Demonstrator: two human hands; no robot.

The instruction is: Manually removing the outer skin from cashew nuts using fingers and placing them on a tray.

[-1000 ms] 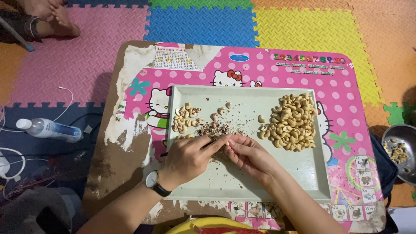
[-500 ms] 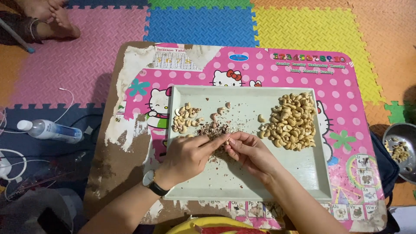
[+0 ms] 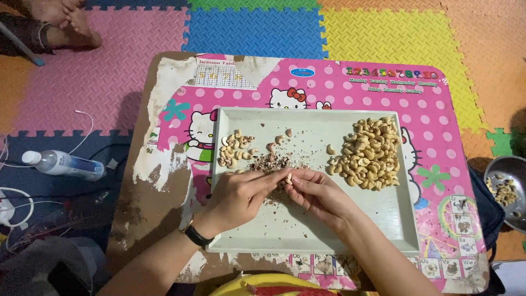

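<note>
My left hand [image 3: 238, 196] and my right hand [image 3: 320, 193] meet over the middle of a pale green tray [image 3: 383, 219]. Both pinch one small cashew nut [image 3: 288, 177] between their fingertips. A dark thin tool pokes out under my left hand; its tip is hidden. Just beyond the fingers lies a heap of brown skin scraps [image 3: 272, 162]. A small group of cashews [image 3: 234, 149] sits at the tray's left, and a big pile of cashews [image 3: 369, 153] at its right. A watch is on my left wrist.
The tray rests on a low pink cartoon-print table [image 3: 164, 181] with worn patches. A plastic water bottle [image 3: 63, 163] and white cables lie on the foam-mat floor at left. A metal bowl with nuts [image 3: 507, 192] stands at right. Another person's feet [image 3: 66, 19] are at top left.
Both hands have stayed over the tray's middle, with small finger shifts around the nut. My left wrist has rolled so the watch face no longer shows.
</note>
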